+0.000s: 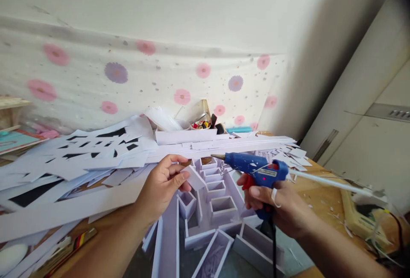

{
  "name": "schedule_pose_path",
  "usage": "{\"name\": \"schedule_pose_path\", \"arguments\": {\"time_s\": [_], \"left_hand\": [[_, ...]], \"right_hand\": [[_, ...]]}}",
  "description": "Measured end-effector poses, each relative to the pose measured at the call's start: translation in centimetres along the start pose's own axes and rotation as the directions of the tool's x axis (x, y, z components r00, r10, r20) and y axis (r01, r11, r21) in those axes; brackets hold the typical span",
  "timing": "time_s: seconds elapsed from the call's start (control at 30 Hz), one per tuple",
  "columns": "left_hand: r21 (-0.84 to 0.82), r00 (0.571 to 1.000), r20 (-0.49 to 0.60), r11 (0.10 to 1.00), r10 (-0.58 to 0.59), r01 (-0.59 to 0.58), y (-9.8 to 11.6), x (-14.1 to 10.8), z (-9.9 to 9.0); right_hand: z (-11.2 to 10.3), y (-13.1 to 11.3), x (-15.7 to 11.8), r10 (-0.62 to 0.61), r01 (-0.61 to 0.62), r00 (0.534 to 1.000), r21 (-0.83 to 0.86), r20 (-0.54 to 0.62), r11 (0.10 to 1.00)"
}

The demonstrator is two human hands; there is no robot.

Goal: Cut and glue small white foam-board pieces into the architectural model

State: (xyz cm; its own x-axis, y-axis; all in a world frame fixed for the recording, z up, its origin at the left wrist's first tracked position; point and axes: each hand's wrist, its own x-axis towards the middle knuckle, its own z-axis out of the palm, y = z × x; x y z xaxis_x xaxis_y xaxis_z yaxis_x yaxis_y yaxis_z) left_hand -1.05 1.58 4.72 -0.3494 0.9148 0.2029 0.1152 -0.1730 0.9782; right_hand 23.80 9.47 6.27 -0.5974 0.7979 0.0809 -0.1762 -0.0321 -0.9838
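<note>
My left hand (pixel 171 176) pinches a small white foam board piece (pixel 194 178) between thumb and fingers. In my right hand (pixel 272 197) is a blue hot glue gun (pixel 253 168), my fingers around its handle by the red trigger. Its nozzle points left, just above and to the right of the piece, apart from it. A long glue stick (pixel 333 180) sticks out of the gun's back. Below both hands stand white foam board box structures (pixel 223 209) with open tops, some partly hidden by my hands.
Cut white sheets and scraps (pixel 105 150) are heaped at the left. A tub of small items (pixel 201 125) and a bundle of clear glue sticks (pixel 163 118) stand at the back. Small scraps (pixel 293 156) and a beige device (pixel 361 214) with cables lie on the wooden table (pixel 315 188) at right.
</note>
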Motion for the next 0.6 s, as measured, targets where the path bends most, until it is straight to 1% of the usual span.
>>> {"name": "schedule_pose_path", "arguments": {"time_s": [0.1,0.17,0.27,0.33,0.4,0.47,0.6], "left_hand": [[-0.06,1.0,-0.013,0.998,-0.022,0.021,-1.0,-0.2,0.4],[-0.085,0.999,-0.018,0.996,-0.028,0.027,-1.5,-0.3,0.5],[-0.107,1.0,-0.01,0.994,-0.029,0.028,-1.9,-0.4,0.7],[-0.111,0.999,0.017,0.993,-0.04,0.042,-2.1,-0.6,0.9],[-0.109,0.996,0.057,0.992,-0.061,0.067,-2.2,-0.8,1.1],[-0.107,0.993,0.089,0.99,-0.081,0.09,-2.2,-1.0,1.3],[-0.109,0.989,0.115,0.988,-0.094,0.106,-2.2,-1.2,1.3]], "right_hand": [[-1.0,-0.5,0.0,0.015,-0.006,0.999,-0.207,0.039,0.978],[-1.5,-0.7,-0.1,0.028,-0.017,0.999,-0.291,0.034,0.956],[-1.7,-0.6,-0.2,0.019,-0.016,1.0,-0.326,0.005,0.945],[-1.6,-0.4,-0.3,0.006,0.006,0.999,-0.342,0.035,0.94],[-1.3,-0.4,-0.2,-0.015,0.047,0.996,-0.361,0.092,0.931],[-1.1,-0.4,-0.1,-0.054,0.092,0.992,-0.366,0.112,0.926],[-1.2,-0.2,-0.1,-0.122,0.137,0.99,-0.374,0.063,0.917]]}}
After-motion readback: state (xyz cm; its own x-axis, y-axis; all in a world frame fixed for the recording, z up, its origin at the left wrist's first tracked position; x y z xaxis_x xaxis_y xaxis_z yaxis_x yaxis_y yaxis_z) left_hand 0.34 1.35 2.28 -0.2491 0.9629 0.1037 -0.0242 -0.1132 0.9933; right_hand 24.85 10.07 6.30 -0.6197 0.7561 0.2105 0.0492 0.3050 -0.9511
